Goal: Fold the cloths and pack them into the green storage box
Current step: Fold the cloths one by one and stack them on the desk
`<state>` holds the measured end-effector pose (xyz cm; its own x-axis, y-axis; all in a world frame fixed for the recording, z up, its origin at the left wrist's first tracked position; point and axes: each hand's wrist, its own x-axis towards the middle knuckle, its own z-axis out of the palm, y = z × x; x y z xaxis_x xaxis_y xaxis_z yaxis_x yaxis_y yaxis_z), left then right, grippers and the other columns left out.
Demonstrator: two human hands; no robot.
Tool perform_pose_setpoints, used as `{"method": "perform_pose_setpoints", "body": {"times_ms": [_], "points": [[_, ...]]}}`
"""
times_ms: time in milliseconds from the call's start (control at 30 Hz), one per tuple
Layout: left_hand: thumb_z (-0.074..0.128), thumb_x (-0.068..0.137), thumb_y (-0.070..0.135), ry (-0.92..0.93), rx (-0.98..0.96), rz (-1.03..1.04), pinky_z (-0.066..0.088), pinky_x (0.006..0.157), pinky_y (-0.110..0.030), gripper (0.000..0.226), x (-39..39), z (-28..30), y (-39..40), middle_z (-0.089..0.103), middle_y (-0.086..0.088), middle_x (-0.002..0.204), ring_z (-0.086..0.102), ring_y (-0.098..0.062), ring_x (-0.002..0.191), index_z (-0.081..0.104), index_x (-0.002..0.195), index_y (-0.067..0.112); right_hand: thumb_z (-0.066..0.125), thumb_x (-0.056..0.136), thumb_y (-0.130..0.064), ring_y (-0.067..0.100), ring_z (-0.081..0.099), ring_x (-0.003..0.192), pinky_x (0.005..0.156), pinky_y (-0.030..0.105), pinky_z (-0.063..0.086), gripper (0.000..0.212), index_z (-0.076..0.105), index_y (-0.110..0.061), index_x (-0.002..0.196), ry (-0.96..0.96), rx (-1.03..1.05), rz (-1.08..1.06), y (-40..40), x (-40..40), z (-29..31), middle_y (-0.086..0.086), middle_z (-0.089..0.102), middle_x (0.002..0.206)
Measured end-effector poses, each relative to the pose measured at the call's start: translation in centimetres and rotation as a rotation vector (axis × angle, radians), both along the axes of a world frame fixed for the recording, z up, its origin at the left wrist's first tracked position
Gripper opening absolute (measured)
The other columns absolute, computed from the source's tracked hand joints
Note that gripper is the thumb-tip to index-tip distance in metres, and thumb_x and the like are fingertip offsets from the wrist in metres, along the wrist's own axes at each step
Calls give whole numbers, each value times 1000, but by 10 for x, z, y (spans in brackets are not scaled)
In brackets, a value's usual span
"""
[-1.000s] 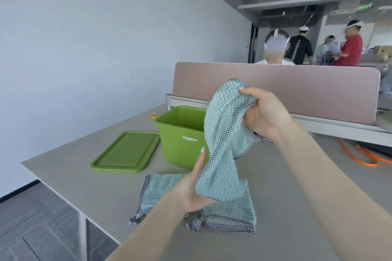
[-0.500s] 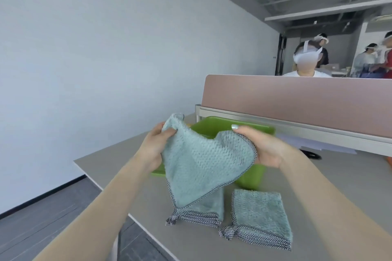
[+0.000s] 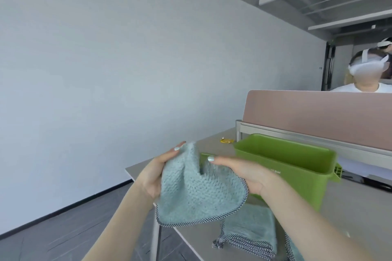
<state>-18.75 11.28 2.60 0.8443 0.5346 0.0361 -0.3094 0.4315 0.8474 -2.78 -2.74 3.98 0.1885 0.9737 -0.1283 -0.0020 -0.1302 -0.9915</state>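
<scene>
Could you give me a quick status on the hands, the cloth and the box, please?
Left hand and right hand both grip the teal cloth, held up. Green storage box open, lid off. Folded cloth on table; nothing blocking.

Both hands hold a pale green cloth (image 3: 197,195) up in the air, in front of the near corner of the bench (image 3: 350,214). The left hand (image 3: 156,172) pinches one top corner of the cloth and the right hand (image 3: 244,172) grips the other, so the cloth sags between them with its checked hem hanging at the bottom. Behind the right hand stands an open green storage box (image 3: 297,167) on the bench. A folded cloth (image 3: 248,231) lies on the bench below the hands, just in front of the box. A small yellow object (image 3: 226,140) rests near the far edge. A pink divider (image 3: 318,112) runs along the back, with a person wearing a white headset (image 3: 220,68) behind it.
</scene>
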Motion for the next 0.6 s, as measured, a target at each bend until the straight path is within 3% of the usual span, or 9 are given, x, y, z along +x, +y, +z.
{"method": "perform_pose_setpoints", "body": {"times_ms": [67,133,167,233,367,500,600], "points": [[82,56,38,-199,-168,80,59,75,-43,74,-17,-8,4,70,-15,108,70,-30,89,62,119,6,62,83,-30,18,64,64,66,28,48,19,65,-14,73,85,31,-115,12,-5,-6,2,68,69],[63,64,58,-415,-366,139,58,71,-48,81,-36,-25,3,65,-19,119,68,-35,99,59,121,0,58,84,-30,18,60,53,58,27,44,25,60,-14,64,233,111,-224,22,-3,-10,1,64,56],[56,66,63,-420,-419,118,57,72,-50,85,-43,-36,0,61,-20,125,65,-37,103,56,126,3,57,84,-30,19,59,55,59,28,44,26,60,-14,64,302,147,-268,25,-3,-10,2,64,56],[45,74,70,-250,-466,28,56,71,-55,84,-47,-56,-9,61,-22,125,65,-42,101,56,127,7,57,85,-30,23,61,67,63,31,47,22,62,-11,74,367,174,-318,32,-4,-15,8,67,68],[35,80,72,-24,-357,-26,57,76,-44,80,-47,-60,-15,66,-16,118,68,-33,99,62,121,9,59,83,-28,27,64,79,61,34,50,26,59,-6,97,429,155,-395,45,-10,-29,15,65,92],[47,75,67,-180,-289,176,47,98,-44,83,-59,-56,5,55,-15,134,57,-30,118,52,132,7,53,88,-26,26,62,74,62,36,49,19,60,-9,82,510,143,-398,50,-11,-44,11,69,68],[35,76,78,-209,-349,168,51,91,-49,91,-62,-65,8,56,-15,133,58,-33,117,51,133,10,49,91,-25,26,61,75,64,37,48,22,60,-9,79,519,128,-362,52,-14,-49,10,70,59]]}}
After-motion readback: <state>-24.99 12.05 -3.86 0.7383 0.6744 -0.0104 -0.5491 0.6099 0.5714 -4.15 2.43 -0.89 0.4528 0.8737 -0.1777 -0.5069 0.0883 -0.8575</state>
